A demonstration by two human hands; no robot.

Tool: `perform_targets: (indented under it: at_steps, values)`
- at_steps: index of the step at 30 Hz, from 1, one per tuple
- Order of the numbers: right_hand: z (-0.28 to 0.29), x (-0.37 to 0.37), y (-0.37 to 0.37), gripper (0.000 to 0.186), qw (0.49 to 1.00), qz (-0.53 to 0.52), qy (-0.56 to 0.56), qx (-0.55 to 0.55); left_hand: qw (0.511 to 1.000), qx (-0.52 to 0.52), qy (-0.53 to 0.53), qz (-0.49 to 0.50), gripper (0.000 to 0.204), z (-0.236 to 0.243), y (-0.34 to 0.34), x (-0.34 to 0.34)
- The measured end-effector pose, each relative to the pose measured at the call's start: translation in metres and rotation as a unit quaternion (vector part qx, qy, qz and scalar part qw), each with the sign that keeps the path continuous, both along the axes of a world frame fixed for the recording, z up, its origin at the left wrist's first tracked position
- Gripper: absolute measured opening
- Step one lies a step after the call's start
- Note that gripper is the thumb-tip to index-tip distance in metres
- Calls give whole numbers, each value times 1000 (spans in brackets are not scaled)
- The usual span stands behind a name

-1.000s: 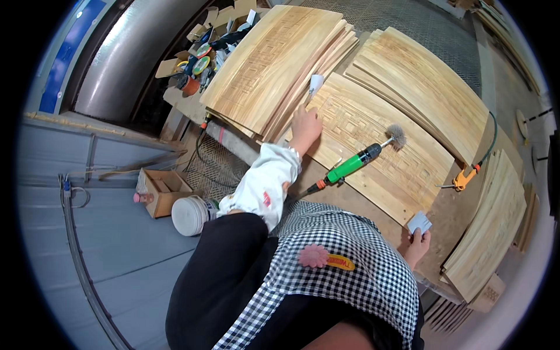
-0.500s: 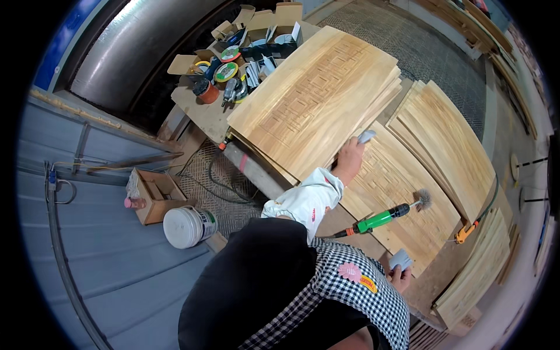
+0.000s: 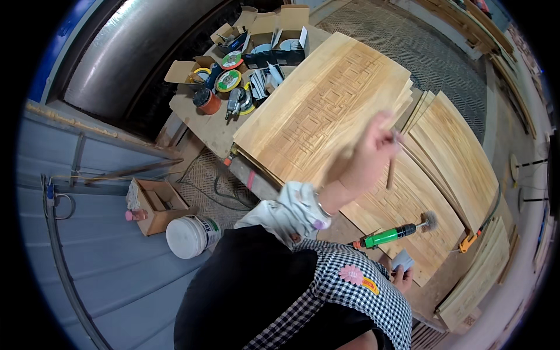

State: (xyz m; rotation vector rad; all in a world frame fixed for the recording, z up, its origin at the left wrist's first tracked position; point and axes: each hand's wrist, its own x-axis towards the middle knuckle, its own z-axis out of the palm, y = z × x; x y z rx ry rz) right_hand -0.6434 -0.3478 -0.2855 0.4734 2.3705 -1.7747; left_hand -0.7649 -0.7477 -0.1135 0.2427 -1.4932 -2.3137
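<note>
My left hand [image 3: 370,157], blurred by motion, is raised over the right edge of the stacked wooden panels [image 3: 280,146]. Its fingers are closed on a piece of sandpaper [image 3: 389,175], which shows as a narrow brownish strip. Lower right, my right hand [image 3: 402,280] pinches a folded grey sheet of sandpaper [image 3: 402,259] at the near corner of a carved panel [image 3: 429,256]. Across that panel lies a green power tool [image 3: 382,237] with a round wire-like brush head [image 3: 429,221]. Neither hand touches the tool.
More wooden panels [image 3: 452,146] lean at the right, near an orange-handled air gun [image 3: 466,242]. Sanding discs [image 3: 228,81], open cartons [image 3: 291,44] and a red-brown jar [image 3: 206,101] crowd the back left. A white bucket [image 3: 186,238] and wooden box [image 3: 154,204] stand on the left.
My left hand has lifted from the carved panel beside the stack and come up closer to the view, with its sandpaper turned. The right hand has barely moved. The view has shifted slightly.
</note>
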Motion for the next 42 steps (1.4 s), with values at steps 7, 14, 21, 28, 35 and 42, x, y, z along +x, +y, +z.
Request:
perform_targets:
  at_steps: [7,14,21,28,35,42]
  values:
    - [0,-5,-8,20,999,3,-37,11,969,174,-165,-60,18,-25,-122,32]
    - [-5,-12,-13,22,999,12,-36,19,872,-310,-204,318,36,-51,-327,2]
    - [5,-25,-20,23,996,51,-58,37,584,-651,-473,110,31,-121,-390,-36]
    - [11,-19,-21,24,994,59,-63,68,624,-570,-507,170,33,-95,-364,-72]
    - [11,-20,-32,23,995,52,-73,46,573,-544,-559,252,36,-153,-400,-90]
    - [23,-22,-46,22,995,80,-46,49,657,-501,-501,259,36,-167,-407,-90]
